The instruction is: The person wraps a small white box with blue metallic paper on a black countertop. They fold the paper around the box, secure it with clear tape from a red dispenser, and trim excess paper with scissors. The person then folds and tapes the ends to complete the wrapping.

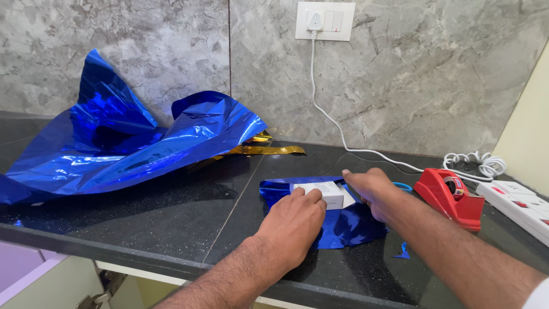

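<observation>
A small white box [327, 193] lies on a cut piece of shiny blue foil wrap [349, 226] on the black counter. My left hand [291, 226] rests palm down on the foil, its fingertips pressing the near side of the box. My right hand [374, 191] lies at the box's right end with fingers bent over the foil there. Part of the foil is folded up along the box's left and far side. The foil under both hands is hidden.
A large crumpled sheet of blue foil [123, 146] covers the counter's left, with gold foil [266, 149] behind it. A red tape dispenser [452, 197], blue scissor handle [403, 186], white power strip [520, 206] and cable [343, 134] sit right. Counter edge [143, 252] runs near.
</observation>
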